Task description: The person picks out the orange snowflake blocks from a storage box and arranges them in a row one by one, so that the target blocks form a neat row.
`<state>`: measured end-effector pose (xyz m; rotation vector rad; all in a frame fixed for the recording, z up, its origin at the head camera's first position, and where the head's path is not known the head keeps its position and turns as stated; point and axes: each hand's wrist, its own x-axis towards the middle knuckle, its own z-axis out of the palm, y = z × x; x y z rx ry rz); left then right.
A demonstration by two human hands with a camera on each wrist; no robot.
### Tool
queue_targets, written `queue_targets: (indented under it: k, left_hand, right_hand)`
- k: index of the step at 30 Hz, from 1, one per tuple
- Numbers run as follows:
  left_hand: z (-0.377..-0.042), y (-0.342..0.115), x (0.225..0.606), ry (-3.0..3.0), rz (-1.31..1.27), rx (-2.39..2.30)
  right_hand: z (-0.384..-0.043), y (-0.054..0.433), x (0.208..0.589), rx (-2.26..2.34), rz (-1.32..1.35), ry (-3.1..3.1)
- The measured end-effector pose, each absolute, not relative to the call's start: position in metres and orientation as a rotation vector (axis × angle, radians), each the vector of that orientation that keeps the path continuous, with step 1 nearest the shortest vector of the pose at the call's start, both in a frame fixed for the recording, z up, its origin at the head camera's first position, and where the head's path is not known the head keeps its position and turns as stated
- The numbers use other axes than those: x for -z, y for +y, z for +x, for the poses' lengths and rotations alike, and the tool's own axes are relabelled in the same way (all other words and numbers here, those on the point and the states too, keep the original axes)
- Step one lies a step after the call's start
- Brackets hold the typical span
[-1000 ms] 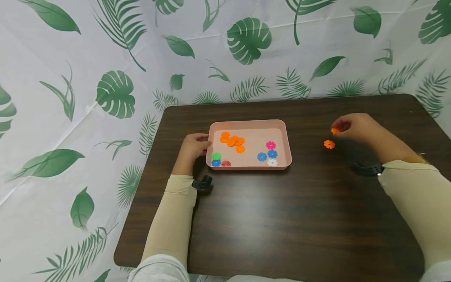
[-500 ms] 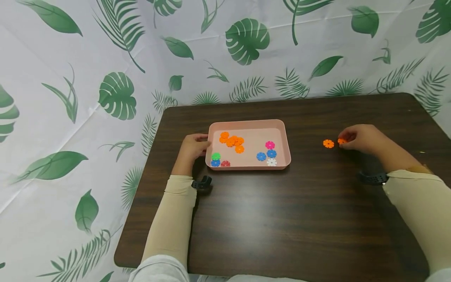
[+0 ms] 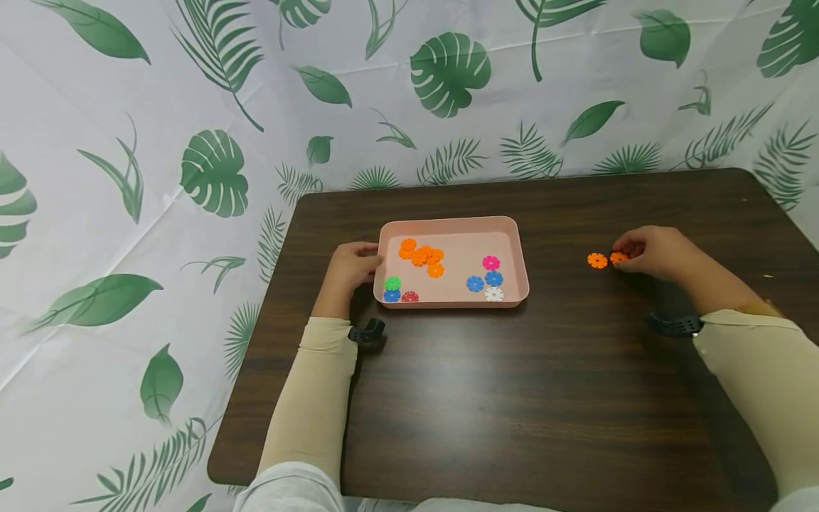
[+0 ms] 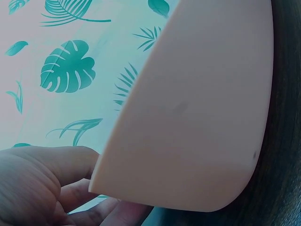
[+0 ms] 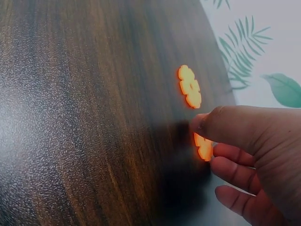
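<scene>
My left hand (image 3: 348, 270) holds the left side of a shallow pink tray (image 3: 451, 304), its thumb at the rim and other fingers partly hidden behind the wall. The tray wall (image 4: 188, 108) fills much of the left wrist view. Out on the right of the table, my right hand (image 3: 659, 252) pinches an orange notched plastic disc (image 3: 618, 257) between thumb and fingers, close over the tabletop. A second orange disc (image 3: 598, 261) lies flat just left of it. In the right wrist view the thumb covers part of the pinched disc (image 5: 204, 148).
Inside the tray, a cluster of orange discs (image 3: 420, 255) lies at left; a green disc (image 3: 393, 283) and a red disc (image 3: 410, 296) sit near the front-left corner. Blue, white and pink discs (image 3: 490, 263) lie at right. A leaf-print cloth (image 3: 397, 92) hangs behind the dark table (image 3: 512, 398).
My right hand, with its orange disc, has come nearer and slightly right, from behind the loose disc to beside it. My left hand and the tray stay in place.
</scene>
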<state>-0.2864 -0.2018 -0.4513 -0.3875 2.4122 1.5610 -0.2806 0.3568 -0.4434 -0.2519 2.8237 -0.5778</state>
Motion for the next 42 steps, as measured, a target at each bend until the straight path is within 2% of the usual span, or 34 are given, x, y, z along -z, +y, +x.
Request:
queue_targets:
  k: [9,15,27,42]
  left_hand:
    - [-0.289,-0.206,0.45,2.432,-0.384,-1.562]
    - [-0.289,-0.208,0.449,2.455,-0.396,-1.53]
    - [-0.288,-0.209,0.456,2.42,-0.431,-1.554]
    - [-0.291,-0.204,0.457,2.447,-0.39,-1.563]
  right_hand:
    - [-0.292,0.348,0.429,0.606,-0.273,2.836]
    - [-0.306,0.321,0.411,0.652,-0.331,2.874]
    - [-0.332,0.213,0.391,0.737,-0.529,2.863]
    - [-0.344,0.072,0.41,0.689,-0.829,2.722]
